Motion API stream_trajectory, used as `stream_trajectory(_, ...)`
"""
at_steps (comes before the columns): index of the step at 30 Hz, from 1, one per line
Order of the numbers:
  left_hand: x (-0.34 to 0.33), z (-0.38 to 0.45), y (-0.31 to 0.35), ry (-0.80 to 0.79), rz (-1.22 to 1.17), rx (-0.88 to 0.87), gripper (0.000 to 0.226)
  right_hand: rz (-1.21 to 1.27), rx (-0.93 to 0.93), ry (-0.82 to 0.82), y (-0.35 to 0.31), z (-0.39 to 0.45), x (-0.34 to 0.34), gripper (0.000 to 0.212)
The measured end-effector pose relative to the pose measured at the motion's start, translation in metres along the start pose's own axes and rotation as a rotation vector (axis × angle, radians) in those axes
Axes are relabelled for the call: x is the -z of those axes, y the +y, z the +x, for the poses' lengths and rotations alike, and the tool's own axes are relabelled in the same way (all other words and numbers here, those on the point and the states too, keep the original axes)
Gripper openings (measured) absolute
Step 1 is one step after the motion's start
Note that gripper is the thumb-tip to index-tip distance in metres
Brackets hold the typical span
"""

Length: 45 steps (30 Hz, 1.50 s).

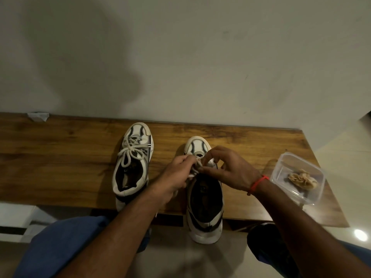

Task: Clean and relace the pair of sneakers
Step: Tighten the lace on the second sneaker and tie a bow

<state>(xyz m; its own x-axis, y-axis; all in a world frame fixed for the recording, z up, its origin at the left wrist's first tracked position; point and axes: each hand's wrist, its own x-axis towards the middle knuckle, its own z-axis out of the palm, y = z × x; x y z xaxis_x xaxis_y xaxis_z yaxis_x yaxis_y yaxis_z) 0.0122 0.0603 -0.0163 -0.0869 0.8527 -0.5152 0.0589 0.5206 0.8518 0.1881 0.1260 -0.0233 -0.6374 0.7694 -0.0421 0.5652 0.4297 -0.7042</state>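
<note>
White laces on the left sneaker sit tied, while the left hand and right hand pinch the right sneaker's lace, its bow unfinished.

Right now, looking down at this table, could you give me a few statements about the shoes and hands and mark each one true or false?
1. Both hands work at the laces of the right sneaker. True: the left hand and right hand pinch its laces.
2. The left sneaker has no laces. False: its laces are tied in a bow.
3. The plastic container sits left of the shoes. False: it is on the right, holding a crumpled cloth.
4. The right sneaker's heel hangs past the table edge. True.
5. A red band is on the left wrist. False: it is on the right wrist.
</note>
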Motion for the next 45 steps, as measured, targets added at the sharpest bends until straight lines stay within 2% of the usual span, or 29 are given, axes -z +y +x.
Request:
stream_trajectory(2, 0.001, -0.002, 0.001, -0.015, -0.041, 0.003, 0.023, -0.049, -0.016, -0.022, -0.001, 0.000, -0.002, 0.026)
stream_trajectory(4, 0.001, -0.002, 0.002, -0.018, -0.037, -0.030, 0.020, -0.043, -0.024, -0.005, -0.002, 0.000, -0.003, 0.021)
stream_trajectory(11, -0.002, 0.000, 0.001, 0.021, 0.101, -0.137, 0.022, 0.740, -0.403, 0.203, -0.016, -0.002, 0.015, 0.020)
stream_trajectory(14, 0.000, 0.003, -0.003, 0.050, 0.168, -0.175, 0.026, 0.849, -0.448, 0.233, -0.010, -0.005, 0.031, 0.023)
stream_trajectory(16, 0.000, 0.006, -0.007, 0.064, 0.222, -0.192, 0.025, 0.681, -0.430, 0.329, -0.002, -0.006, 0.043, 0.027)
stream_trajectory(19, -0.001, 0.009, -0.008, 0.064, 0.299, -0.249, 0.022, 0.067, -0.321, 0.468, 0.017, -0.005, 0.050, 0.018)
stream_trajectory(20, -0.001, 0.010, -0.009, 0.066, 0.314, -0.265, 0.022, -0.102, -0.290, 0.449, 0.023, -0.005, 0.047, 0.014)
stream_trajectory(21, -0.001, 0.011, -0.010, 0.071, 0.323, -0.274, 0.022, -0.243, -0.257, 0.396, 0.028, -0.005, 0.044, 0.018)
stream_trajectory(23, 0.000, 0.012, -0.011, 0.084, 0.333, -0.280, 0.023, -0.415, -0.165, 0.243, 0.033, -0.004, 0.035, 0.039)
stream_trajectory(25, 0.000, 0.013, -0.012, 0.088, 0.346, -0.289, 0.023, -0.298, -0.071, 0.051, 0.022, -0.002, 0.026, 0.048)
stream_trajectory(27, 0.000, 0.012, -0.012, 0.082, 0.359, -0.296, 0.024, -0.159, -0.022, -0.105, 0.012, -0.001, 0.017, 0.038)
stream_trajectory(28, 0.001, 0.012, -0.012, 0.073, 0.366, -0.301, 0.025, -0.165, -0.009, -0.126, 0.010, -0.001, 0.014, 0.031)
stream_trajectory(30, 0.008, 0.013, -0.011, 0.036, 0.429, -0.315, 0.025, -0.204, -0.026, -0.079, 0.014, -0.001, 0.015, 0.023)
stream_trajectory(34, 0.033, 0.013, -0.004, 0.014, 0.703, -0.335, 0.016, -0.251, -0.073, 0.032, 0.026, -0.002, 0.028, 0.019)
stream_trajectory(39, 0.052, 0.014, -0.002, 0.145, 0.791, -0.320, 0.010, -0.442, -0.100, -0.076, 0.032, -0.004, 0.033, 0.017)
stream_trajectory(45, 0.070, 0.011, -0.004, 0.264, 0.875, -0.221, 0.007, -0.389, -0.077, -0.160, 0.038, -0.015, 0.051, 0.014)
